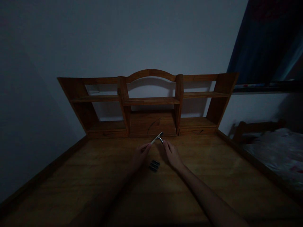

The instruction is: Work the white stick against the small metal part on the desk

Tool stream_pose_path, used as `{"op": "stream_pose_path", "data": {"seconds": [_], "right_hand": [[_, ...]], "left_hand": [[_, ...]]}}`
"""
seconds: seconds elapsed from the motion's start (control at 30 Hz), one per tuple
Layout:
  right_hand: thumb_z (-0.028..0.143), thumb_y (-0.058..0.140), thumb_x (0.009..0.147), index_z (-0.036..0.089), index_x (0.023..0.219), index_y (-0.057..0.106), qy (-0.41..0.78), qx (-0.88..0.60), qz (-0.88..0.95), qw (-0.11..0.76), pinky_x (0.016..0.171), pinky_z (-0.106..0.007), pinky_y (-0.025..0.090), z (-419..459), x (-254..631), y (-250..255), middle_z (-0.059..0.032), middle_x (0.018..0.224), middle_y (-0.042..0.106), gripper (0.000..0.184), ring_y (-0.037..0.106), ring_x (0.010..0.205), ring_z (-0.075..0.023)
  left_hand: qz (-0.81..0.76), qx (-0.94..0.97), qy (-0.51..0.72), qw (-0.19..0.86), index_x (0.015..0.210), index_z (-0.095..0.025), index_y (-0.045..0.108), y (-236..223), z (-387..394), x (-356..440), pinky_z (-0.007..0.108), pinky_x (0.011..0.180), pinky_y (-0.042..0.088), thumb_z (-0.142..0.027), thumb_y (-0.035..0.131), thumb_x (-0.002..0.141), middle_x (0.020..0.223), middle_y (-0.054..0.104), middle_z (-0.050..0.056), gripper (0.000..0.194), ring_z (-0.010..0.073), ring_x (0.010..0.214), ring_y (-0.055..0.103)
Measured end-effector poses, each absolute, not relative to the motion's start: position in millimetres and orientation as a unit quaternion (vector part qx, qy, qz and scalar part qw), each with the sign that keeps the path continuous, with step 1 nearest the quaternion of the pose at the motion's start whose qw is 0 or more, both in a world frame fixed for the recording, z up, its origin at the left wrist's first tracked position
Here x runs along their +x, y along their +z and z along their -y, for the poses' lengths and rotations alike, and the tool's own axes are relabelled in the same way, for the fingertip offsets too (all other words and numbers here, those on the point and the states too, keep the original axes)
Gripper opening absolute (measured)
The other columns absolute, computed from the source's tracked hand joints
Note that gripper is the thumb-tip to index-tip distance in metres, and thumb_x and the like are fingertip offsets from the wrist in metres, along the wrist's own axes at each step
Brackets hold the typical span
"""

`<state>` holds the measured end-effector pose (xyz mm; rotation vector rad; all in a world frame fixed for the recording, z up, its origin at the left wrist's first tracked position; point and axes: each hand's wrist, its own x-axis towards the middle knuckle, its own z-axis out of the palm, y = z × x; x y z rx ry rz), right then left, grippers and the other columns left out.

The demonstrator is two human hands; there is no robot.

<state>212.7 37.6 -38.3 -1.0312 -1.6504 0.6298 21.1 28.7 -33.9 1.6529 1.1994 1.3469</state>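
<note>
My left hand (141,154) is closed around the lower end of a slim pale brush (154,139), which looks like a toothbrush. The brush slants up to the right and ends in a dark head. In my right hand (173,153) is a shiny metal razor (161,140), pinched by its handle. The razor's head meets or overlaps the brush near its upper end; contact is hard to make out in the dim light. Below and between my hands, a small black razor cartridge pack (154,165) with three sections lies on the wooden desk (101,179).
A wooden shelf unit (151,101) with open compartments and low drawers stands along the desk's back edge, against a pale wall (146,34). To the right are a dark curtain (262,44) and a bed with patterned bedding (276,154). Raised rims border the desk's sides.
</note>
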Motion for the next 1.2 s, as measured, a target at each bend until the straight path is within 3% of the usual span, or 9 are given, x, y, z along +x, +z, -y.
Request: {"op": "stream_pose_path", "data": {"seconds": [0.17,0.43,0.7,1.2], "right_hand": [[0.051,0.035,0.101,0.021,0.096,0.065,0.239,-0.458,0.663,0.541,0.073,-0.027,0.042,-38.8,215.8,-35.4,-0.0044,0.085,0.068,0.043,0.062,0.079,-0.0202],[0.053,0.038,0.099,0.018,0.089,0.065,0.257,-0.446,0.677,0.526,0.065,-0.025,0.038,-44.6,213.7,-41.4,-0.0015,0.079,0.065,0.044,0.056,0.069,-0.016],[0.054,0.042,0.096,0.019,0.07,0.059,0.179,-0.511,0.658,0.523,0.056,-0.025,0.031,-45.1,216.1,-39.8,0.0022,0.06,0.053,0.047,0.048,0.058,-0.0137],[0.055,0.043,0.096,0.02,0.07,0.054,0.182,-0.505,0.634,0.556,0.056,-0.024,0.03,-43.5,219.8,-36.2,0.0045,0.061,0.047,0.045,0.046,0.057,-0.0123]], "left_hand": [[-0.469,0.64,0.505,0.339,0.11,-0.019,0.074,-32.2,-27.6,18.9,0.037,0.091,0.052,-0.055,0.054,0.088,0.108,0.075,0.006,0.047,0.0262,0.102,0.068],[-0.464,0.638,0.507,0.348,0.106,-0.017,0.075,-33.3,-26.2,19.0,0.038,0.088,0.053,-0.057,0.054,0.088,0.107,0.076,0.009,0.049,0.0277,0.098,0.069],[-0.486,0.627,0.503,0.344,0.104,-0.018,0.076,-36.3,-28.2,18.0,0.038,0.085,0.054,-0.058,0.056,0.086,0.105,0.076,0.008,0.048,0.0276,0.098,0.07],[-0.485,0.624,0.514,0.333,0.102,-0.018,0.076,-33.2,-27.4,16.0,0.034,0.083,0.054,-0.057,0.055,0.087,0.102,0.076,0.007,0.047,0.0257,0.096,0.069]]}}
